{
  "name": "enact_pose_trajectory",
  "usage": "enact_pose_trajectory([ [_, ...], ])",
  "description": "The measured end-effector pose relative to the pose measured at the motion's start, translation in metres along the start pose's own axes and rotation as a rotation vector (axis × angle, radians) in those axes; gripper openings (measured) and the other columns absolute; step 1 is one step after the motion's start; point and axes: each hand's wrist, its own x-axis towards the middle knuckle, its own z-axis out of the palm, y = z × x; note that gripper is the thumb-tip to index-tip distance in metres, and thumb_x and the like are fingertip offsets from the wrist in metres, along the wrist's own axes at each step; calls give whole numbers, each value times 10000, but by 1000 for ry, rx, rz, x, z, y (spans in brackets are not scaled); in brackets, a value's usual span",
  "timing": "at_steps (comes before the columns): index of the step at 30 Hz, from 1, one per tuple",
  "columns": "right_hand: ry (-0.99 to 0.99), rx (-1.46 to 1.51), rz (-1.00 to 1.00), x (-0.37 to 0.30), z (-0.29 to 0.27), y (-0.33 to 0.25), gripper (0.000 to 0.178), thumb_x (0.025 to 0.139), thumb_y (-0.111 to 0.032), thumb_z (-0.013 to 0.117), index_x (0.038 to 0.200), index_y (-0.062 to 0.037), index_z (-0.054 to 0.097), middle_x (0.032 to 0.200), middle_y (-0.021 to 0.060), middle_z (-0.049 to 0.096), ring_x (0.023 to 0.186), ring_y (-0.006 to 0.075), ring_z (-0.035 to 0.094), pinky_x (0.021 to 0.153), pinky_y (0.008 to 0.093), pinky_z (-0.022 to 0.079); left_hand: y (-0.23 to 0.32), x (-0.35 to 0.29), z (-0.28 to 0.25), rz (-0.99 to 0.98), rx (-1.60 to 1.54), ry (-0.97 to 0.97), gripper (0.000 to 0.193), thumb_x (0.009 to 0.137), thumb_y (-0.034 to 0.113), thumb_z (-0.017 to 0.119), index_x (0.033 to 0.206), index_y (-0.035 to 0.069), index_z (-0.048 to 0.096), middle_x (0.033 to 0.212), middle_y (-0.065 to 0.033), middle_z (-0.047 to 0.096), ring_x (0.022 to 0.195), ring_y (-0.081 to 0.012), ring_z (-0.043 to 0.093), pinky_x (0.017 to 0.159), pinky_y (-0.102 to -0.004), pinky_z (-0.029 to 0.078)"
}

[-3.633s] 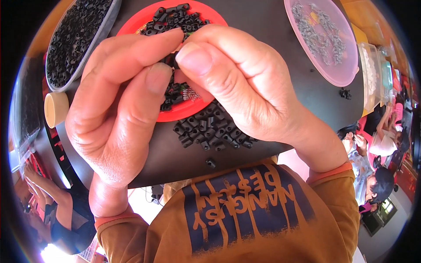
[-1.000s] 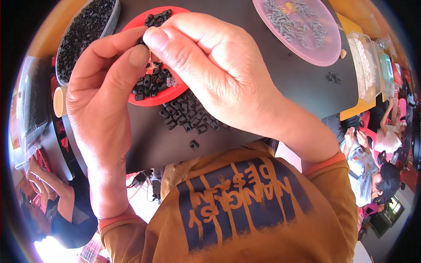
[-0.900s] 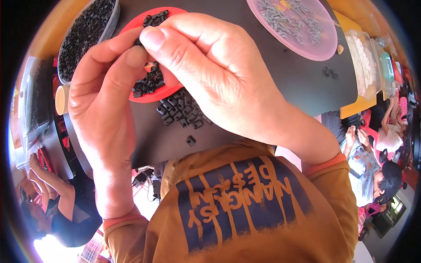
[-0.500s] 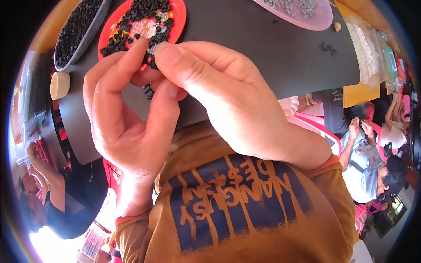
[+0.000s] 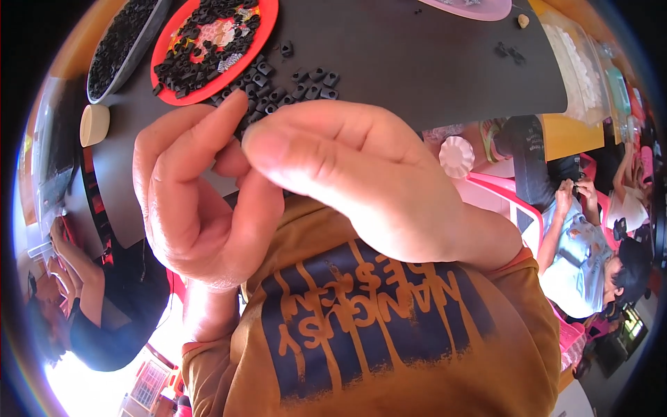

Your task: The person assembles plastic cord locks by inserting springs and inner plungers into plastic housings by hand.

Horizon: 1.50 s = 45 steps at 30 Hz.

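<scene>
My left hand (image 5: 201, 198) and my right hand (image 5: 368, 177) meet in front of my chest. The thumb and fingers of each are pinched together near the other's fingertips. Whatever they hold is hidden behind the right thumb and the left fingers. Just past the fingertips, several small black parts with holes (image 5: 278, 94) lie loose on the dark table (image 5: 417, 76). Beyond them is a red plate (image 5: 272, 17) with a patterned base, carrying many small black pieces (image 5: 184, 69) and a few clear ones (image 5: 229, 62).
A grey tub (image 5: 139, 52) full of black pieces stands far left, near a cream cup (image 5: 95, 125). A pink-purple dish (image 5: 479, 8) is at the back. A clear bag of white pieces (image 5: 580, 76) lies at the right edge. People (image 5: 573, 243) sit on both sides.
The view has shifted, so my hands sit lower against the plate and the loose black parts show. The small black piece seen between my fingers is now hidden. Both hands stay pinched together.
</scene>
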Motion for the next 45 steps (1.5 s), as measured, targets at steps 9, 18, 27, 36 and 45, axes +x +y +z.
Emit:
enact_pose_trajectory([
  [9,26,-244,-339,-1,-4,29,274,988,-168,512,785,1,585,725,71,558,697,166,519,676,299,422,-14,-2,-2,348,66,-31,351,742,-5,749,1075,-46,646,1064,-165,580,936,-263,589,803,-331,478],
  [18,-29,-171,-229,3,-10,24,275,1000,-163,498,805,-1,607,786,85,579,788,175,541,757,301,423,-15,0,0,164,10,-97,412,763,118,771,1108,-43,615,1037,-156,586,964,-265,553,970,-459,412],
  [27,-123,-554,-246,4,-24,21,195,1007,-115,477,1028,49,579,1010,102,529,890,176,509,796,298,414,-28,12,2,427,160,-13,408,623,10,756,1018,-22,659,844,-61,591,647,-219,548,670,-377,434],
  [36,87,-374,-175,15,-21,7,232,999,-184,525,937,23,609,860,44,538,823,129,493,755,276,418,-32,32,7,296,166,-102,487,664,101,768,1122,11,625,859,-43,616,775,-188,583,926,-436,399],
  [45,417,-950,-387,64,-61,-109,290,930,-250,655,1057,11,643,964,36,652,896,82,608,806,233,498,-63,12,-22,184,333,-67,394,706,9,711,1094,16,644,941,-93,633,859,-239,590,958,-465,387],
])
